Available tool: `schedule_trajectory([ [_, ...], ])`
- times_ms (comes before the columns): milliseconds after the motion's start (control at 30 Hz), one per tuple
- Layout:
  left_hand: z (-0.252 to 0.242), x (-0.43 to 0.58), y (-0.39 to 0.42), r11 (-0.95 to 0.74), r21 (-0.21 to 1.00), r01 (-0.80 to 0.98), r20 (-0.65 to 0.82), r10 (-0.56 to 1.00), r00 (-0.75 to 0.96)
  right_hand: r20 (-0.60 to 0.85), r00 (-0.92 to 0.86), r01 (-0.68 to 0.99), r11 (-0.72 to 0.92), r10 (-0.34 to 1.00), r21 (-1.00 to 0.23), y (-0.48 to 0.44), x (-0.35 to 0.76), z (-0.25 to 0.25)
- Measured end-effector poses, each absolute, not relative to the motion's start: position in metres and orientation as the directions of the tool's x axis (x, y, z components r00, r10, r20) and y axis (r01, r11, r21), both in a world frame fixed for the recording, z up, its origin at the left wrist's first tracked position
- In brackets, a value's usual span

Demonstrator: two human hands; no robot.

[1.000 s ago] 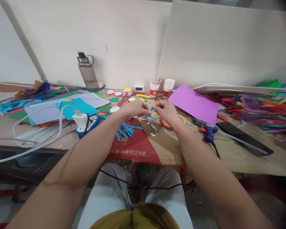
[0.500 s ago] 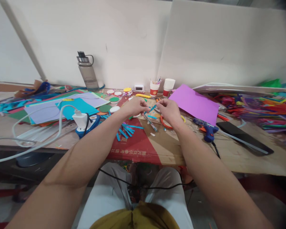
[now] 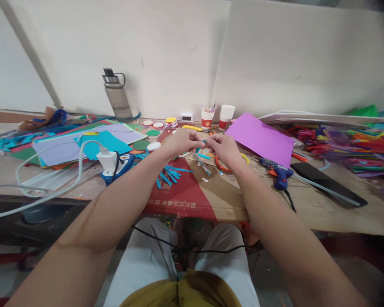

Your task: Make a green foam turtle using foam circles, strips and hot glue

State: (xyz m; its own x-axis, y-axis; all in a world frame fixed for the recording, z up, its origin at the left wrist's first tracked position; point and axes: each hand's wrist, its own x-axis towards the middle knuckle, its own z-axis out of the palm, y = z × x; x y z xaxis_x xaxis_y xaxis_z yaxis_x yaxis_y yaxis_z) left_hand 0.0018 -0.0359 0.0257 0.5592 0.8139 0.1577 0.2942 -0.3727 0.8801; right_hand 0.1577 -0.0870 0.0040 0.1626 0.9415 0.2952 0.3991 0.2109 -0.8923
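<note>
My left hand (image 3: 188, 142) and my right hand (image 3: 222, 147) meet fingertip to fingertip above the table. Between them they pinch a small blue paper strip (image 3: 204, 141), mostly covered by the fingers. Below the hands lies a pen (image 3: 201, 163) with a clear barrel, and a short blue strip rests close by. Several more blue paper strips (image 3: 169, 175) are heaped under my left forearm. Orange-and-yellow-handled scissors (image 3: 222, 165) lie partly hidden beneath my right hand.
A blue glue gun (image 3: 280, 177) and a black phone (image 3: 328, 183) lie at the right, near a purple sheet (image 3: 262, 138). On the left are a white plug (image 3: 108, 163) with a cable and stacked coloured paper (image 3: 60, 149). Behind stand a bottle (image 3: 117, 98) and paper cups (image 3: 226, 116).
My hands have drawn closer together, and their fingertips now meet. Less of the blue strip shows between them than before.
</note>
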Motion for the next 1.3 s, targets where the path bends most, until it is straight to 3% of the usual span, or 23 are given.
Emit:
schedule_trajectory([
  [467,0.022,0.002,-0.031,-0.452,0.846,0.283,0.248,0.803,0.542,0.286,0.154,0.379,0.211,0.946,-0.901,-0.09,0.156,0.005],
  [900,0.027,0.0,-0.038,-0.424,0.812,0.4,0.18,0.835,0.521,0.338,0.207,0.408,0.232,0.918,-0.883,-0.084,0.16,0.001],
  [1100,0.028,0.001,-0.039,-0.409,0.842,0.352,0.205,0.846,0.492,0.367,0.208,0.338,0.286,0.907,-0.897,-0.082,0.162,-0.001],
  [1300,0.028,0.001,-0.04,-0.427,0.844,0.323,0.213,0.821,0.53,0.432,0.209,0.419,0.319,0.877,-0.85,-0.081,0.162,-0.003],
])
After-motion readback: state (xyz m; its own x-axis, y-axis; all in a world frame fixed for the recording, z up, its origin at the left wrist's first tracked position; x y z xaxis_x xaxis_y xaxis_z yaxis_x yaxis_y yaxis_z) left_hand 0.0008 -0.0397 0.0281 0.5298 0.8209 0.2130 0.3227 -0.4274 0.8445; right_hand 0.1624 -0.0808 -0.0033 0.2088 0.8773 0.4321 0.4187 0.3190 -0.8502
